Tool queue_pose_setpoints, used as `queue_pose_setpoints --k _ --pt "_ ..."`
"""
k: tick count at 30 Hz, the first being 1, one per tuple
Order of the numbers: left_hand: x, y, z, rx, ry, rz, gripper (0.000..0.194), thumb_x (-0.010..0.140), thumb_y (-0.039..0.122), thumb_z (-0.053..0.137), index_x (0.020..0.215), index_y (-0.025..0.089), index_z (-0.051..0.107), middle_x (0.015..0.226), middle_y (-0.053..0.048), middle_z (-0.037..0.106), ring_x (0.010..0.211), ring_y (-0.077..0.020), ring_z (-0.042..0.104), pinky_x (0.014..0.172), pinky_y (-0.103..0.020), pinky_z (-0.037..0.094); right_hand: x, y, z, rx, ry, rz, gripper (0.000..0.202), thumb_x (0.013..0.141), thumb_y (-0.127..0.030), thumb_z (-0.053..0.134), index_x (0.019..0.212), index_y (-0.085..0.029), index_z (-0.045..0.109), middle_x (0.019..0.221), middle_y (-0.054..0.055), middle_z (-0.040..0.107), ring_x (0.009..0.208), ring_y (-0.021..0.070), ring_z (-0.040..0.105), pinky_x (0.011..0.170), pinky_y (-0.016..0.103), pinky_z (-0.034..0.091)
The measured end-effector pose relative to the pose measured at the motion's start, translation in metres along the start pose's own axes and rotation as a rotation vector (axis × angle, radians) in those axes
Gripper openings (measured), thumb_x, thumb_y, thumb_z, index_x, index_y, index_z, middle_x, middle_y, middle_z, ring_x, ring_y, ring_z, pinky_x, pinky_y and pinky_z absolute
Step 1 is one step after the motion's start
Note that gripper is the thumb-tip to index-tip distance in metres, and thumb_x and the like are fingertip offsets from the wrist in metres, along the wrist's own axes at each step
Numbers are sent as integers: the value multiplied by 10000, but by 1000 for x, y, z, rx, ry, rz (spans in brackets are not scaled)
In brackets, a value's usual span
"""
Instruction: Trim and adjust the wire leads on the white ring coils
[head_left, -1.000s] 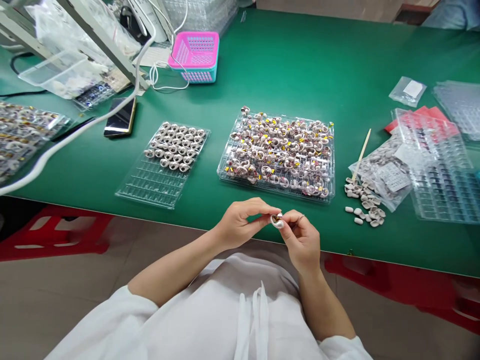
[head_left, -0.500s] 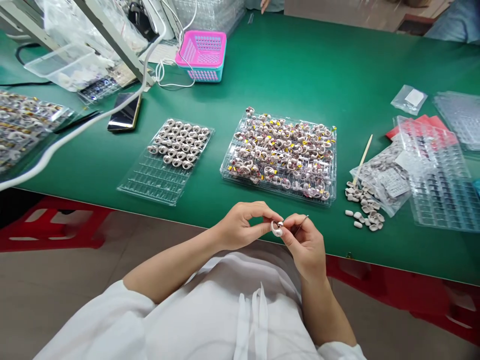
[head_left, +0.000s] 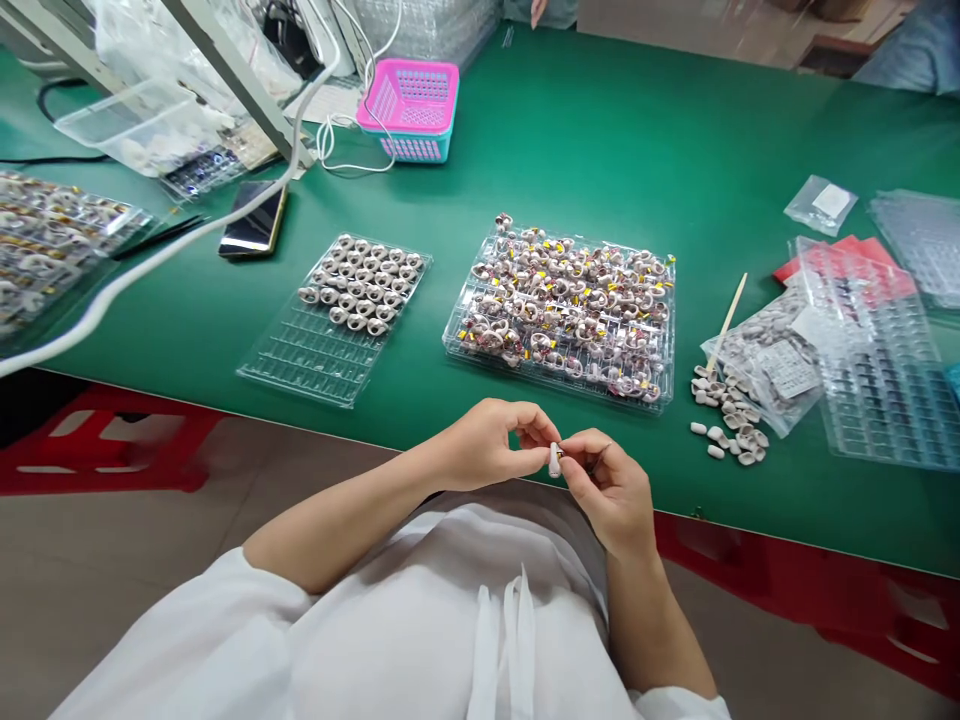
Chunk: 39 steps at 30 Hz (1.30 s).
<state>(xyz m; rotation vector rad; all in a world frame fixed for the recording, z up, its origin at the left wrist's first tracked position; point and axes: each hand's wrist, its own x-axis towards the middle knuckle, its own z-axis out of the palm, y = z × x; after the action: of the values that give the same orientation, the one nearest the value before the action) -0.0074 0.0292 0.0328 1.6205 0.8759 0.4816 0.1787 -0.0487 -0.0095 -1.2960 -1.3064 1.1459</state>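
Note:
Close to the table's front edge, a small white ring-shaped part [head_left: 554,461] with a dark and yellow bit is held between my two hands. The thumb and fingers of my left hand [head_left: 501,446] pinch its left side. My right hand [head_left: 611,492] grips it from the right, and a thin dark tool [head_left: 600,456], partly hidden, lies among its fingers. Beyond the hands, a clear tray [head_left: 559,310] is heaped with similar white parts with yellow tabs. To the left, another clear tray [head_left: 304,355] carries neat rows of white ring-shaped parts in its far portion.
Loose white caps [head_left: 739,420] and a wooden stick [head_left: 727,320] lie right, by a bag of white parts [head_left: 772,350] and clear trays [head_left: 877,370]. A phone [head_left: 253,220], pink basket [head_left: 412,110] and white cable [head_left: 112,290] are left. Another person's hand [head_left: 537,12] shows at the far edge.
The white part has turned between my fingers, from its ring side showing to a narrow upright edge. The thin tool has sunk lower in my right hand. The view has shifted slightly.

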Motion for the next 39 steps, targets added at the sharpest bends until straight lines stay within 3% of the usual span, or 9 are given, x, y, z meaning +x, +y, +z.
queue_pose_setpoints --k 7,12,18,24,27,33,39 --pt "0 -14 15 -366 64 -38 220 805 288 751 954 130 776 896 -101 794 843 -218 744 767 -298 599 -1 5 18 117 274 8 48 870 -252 649 865 -205 655 743 -5 629 612 116 570 537 230 461" --pt "0 -17 27 -438 160 -40 241 740 271 821 936 133 797 882 -96 795 820 -209 747 762 -285 605 -2 9 28 246 380 -27 40 876 -250 654 892 -215 642 780 -1 627 635 113 576 535 228 450" --pt "3 -14 31 -633 169 -118 277 710 306 856 914 126 802 866 -98 803 810 -218 755 786 -321 616 -3 8 29 166 385 -93 40 894 -253 642 914 -222 627 795 7 616 657 123 572 539 236 452" --pt "4 -7 29 -687 157 -144 254 699 298 864 868 124 789 807 -75 791 744 -174 727 743 -283 595 -5 4 23 -16 353 -156 83 901 -199 626 962 -248 656 856 13 638 711 134 597 553 237 473" --pt "3 -4 28 -664 188 -142 246 712 323 849 836 124 774 757 -58 765 669 -144 684 672 -259 579 -6 0 16 -126 287 -193 171 916 -177 601 1045 -259 677 913 33 656 748 147 619 575 255 497" --pt "5 -8 31 -714 265 -143 210 713 290 831 800 120 744 740 -46 723 624 -115 617 620 -238 544 -8 0 9 -331 277 -397 478 907 -109 592 1327 -338 602 968 48 666 755 157 634 559 262 537" --pt "6 -13 38 -759 324 -164 184 727 260 812 833 124 747 784 -51 740 660 -123 636 660 -241 541 -7 8 12 -543 238 -577 641 911 -84 578 1480 -351 453 1004 80 679 862 191 686 712 315 603"
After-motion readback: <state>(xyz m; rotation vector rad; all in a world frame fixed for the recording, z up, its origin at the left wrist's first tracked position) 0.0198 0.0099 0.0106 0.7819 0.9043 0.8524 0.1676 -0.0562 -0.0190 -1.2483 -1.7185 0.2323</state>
